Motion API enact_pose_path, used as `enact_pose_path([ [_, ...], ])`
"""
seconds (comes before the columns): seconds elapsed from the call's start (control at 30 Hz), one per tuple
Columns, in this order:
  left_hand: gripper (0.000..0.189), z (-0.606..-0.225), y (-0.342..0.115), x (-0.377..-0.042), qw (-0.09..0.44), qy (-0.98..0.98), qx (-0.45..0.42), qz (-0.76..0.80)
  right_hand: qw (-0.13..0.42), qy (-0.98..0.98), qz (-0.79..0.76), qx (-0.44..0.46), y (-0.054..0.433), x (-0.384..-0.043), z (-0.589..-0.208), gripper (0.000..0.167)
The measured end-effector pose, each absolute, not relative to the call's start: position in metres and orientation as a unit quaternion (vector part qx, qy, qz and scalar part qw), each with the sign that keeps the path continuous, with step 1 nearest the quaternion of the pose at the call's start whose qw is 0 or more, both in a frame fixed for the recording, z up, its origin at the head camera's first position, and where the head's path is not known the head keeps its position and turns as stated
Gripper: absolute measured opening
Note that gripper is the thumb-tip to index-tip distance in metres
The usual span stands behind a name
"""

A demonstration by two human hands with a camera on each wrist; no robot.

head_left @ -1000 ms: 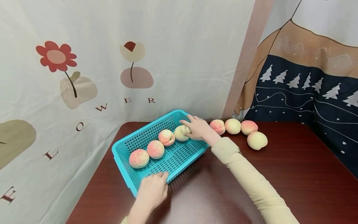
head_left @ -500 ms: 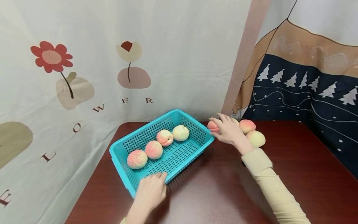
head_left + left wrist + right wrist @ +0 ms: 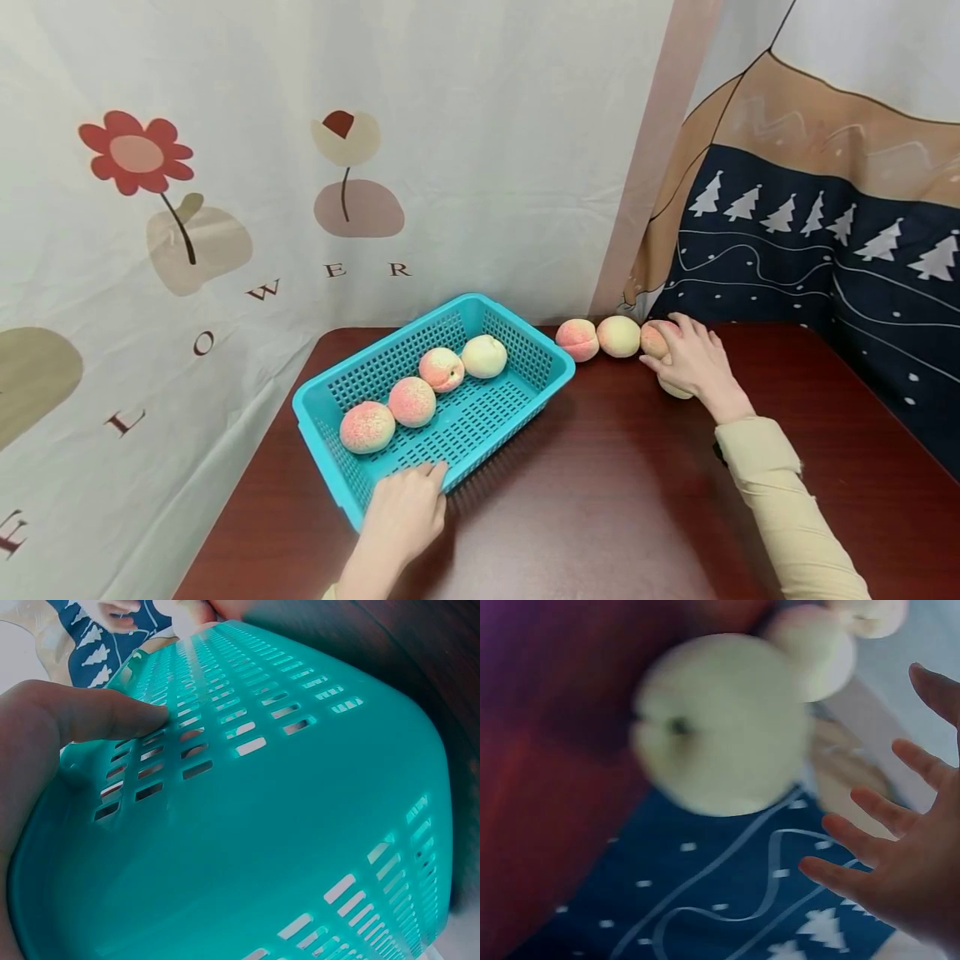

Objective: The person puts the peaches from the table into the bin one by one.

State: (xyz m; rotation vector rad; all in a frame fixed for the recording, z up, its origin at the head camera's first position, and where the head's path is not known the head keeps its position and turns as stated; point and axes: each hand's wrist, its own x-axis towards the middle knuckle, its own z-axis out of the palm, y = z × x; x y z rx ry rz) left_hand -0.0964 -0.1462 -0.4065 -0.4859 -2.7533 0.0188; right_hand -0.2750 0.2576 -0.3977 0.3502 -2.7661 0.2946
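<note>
Blue perforated basket [image 3: 483, 417], upright, extends beyond left hand [image 3: 405, 510], which grips its near rim. Four pink-to-cream peaches [image 3: 412, 402] sit inside, in a diagonal row ahead of that hand. Outside, left of right hand [image 3: 693, 360]: one pink peach [image 3: 577, 340], creased, just beside the basket, then one pale yellow peach [image 3: 619, 337]. Partly hidden by right hand's spread fingers: a pinkish peach [image 3: 655, 340] and a pale peach [image 3: 674, 389], the latter nearer the wrist.
</note>
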Motion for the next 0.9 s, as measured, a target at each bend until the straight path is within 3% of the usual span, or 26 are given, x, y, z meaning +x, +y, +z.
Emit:
enact_pose_path([
  [0.17, 0.016, -0.407, -0.146, -0.096, 0.178, -0.969, -0.173, 0.008, 0.173, -0.974, 0.099, 0.107, 0.275, -0.273, -0.419, 0.059],
  [0.4, 0.016, -0.407, -0.147, -0.097, 0.178, -0.968, -0.175, 0.01, 0.137, -0.978, 0.13, 0.089, 0.287, -0.274, -0.439, 0.064],
  [0.9, 0.015, -0.408, -0.147, -0.097, 0.187, -0.967, -0.174, 0.009, 0.086, -0.979, 0.162, 0.085, 0.284, -0.275, -0.445, 0.071],
])
